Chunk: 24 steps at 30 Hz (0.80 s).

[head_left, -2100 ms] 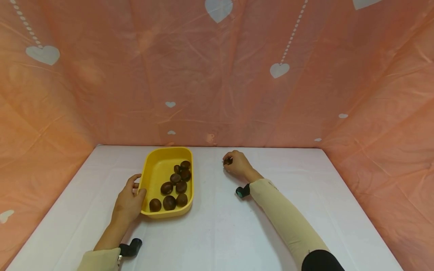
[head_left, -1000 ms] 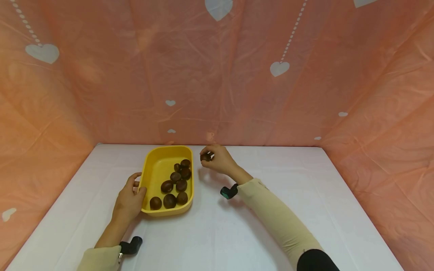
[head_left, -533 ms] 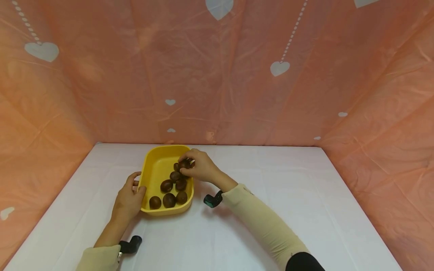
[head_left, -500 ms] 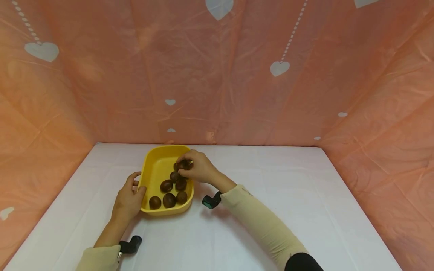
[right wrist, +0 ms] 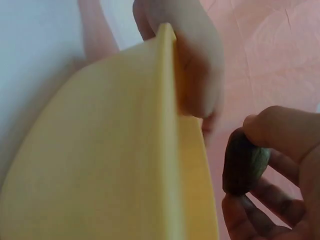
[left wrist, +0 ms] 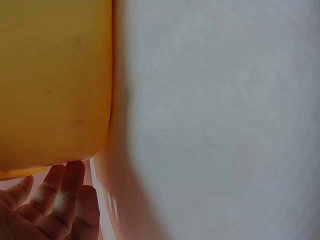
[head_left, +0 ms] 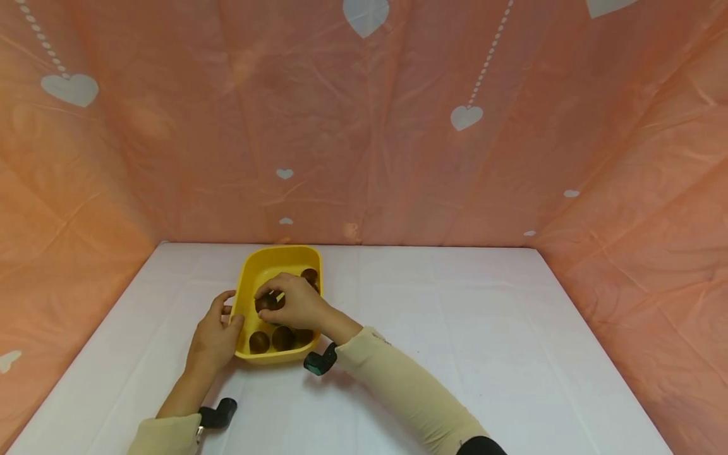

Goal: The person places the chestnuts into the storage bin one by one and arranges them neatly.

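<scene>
A yellow plastic tray [head_left: 257, 273] stands left of centre on the white table. Along its left side my left hand [head_left: 212, 338] holds the rim, thumb over the edge and fingers [left wrist: 72, 182] against the outer wall. Over the tray is my right hand [head_left: 304, 309], pinching a brown chestnut [right wrist: 242, 162] between thumb and fingertips. Several other chestnuts [head_left: 282, 339] lie on the tray's floor, toward the near end and the right side. Some of them are hidden under the right hand and wrist.
White cloth [head_left: 455, 316] covers the table, and an orange curtain [head_left: 364, 139] with pale hearts rises behind it and at both sides. A black wrist camera [head_left: 321, 360] on the right arm sits close to the tray's near right corner.
From the table at the right, my right hand has carried the chestnut leftward, past the tray's right rim, to above the tray's middle. My left hand stays at the left rim.
</scene>
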Tool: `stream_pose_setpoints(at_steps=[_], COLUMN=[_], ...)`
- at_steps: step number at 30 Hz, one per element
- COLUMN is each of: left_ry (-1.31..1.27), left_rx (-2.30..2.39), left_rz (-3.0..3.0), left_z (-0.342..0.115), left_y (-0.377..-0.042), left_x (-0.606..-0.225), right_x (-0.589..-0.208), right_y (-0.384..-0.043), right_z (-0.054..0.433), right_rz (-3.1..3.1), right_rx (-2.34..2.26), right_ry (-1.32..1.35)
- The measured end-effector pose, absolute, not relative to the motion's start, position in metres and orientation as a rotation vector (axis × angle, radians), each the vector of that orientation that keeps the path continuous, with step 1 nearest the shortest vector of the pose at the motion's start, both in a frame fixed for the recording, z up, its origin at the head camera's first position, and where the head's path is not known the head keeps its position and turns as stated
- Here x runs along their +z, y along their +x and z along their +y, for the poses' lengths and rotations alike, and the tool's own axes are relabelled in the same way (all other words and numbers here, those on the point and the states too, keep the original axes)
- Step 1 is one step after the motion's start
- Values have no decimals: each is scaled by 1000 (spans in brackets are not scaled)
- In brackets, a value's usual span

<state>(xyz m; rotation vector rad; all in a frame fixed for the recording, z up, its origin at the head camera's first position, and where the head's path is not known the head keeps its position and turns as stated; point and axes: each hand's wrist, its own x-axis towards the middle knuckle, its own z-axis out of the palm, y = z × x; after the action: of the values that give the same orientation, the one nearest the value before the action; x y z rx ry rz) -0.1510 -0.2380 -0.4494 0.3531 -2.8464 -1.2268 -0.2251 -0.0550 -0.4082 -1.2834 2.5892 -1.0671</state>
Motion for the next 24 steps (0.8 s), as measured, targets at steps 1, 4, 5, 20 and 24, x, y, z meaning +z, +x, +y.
stream_pose_setpoints(at_steps=[1,4,5,20,24], left_ry=[352,353,356,343,344], left_rx=[-1225,-1224,-1224,-1226,-1225], left_rz=[-2847,-2851,-2852,-2837,-2837], left_z=[-238,-239,-239,-238,-239], left_y=[-151,-150,-150,-151,-151], left_x=[-450,-450,-450,-452,-451], right_x=[-409,-414,-415,-435,-437], right_y=[-225,-224,-225,-230,-231], right_z=[-57,-64,-66,-85,-85], right_rz=[2595,2622,2639,2680,2694], right_rx=[-1057,-1018,-991,-917,-884], right_ry=[-1285,-1270,-1265,-1228,-1217])
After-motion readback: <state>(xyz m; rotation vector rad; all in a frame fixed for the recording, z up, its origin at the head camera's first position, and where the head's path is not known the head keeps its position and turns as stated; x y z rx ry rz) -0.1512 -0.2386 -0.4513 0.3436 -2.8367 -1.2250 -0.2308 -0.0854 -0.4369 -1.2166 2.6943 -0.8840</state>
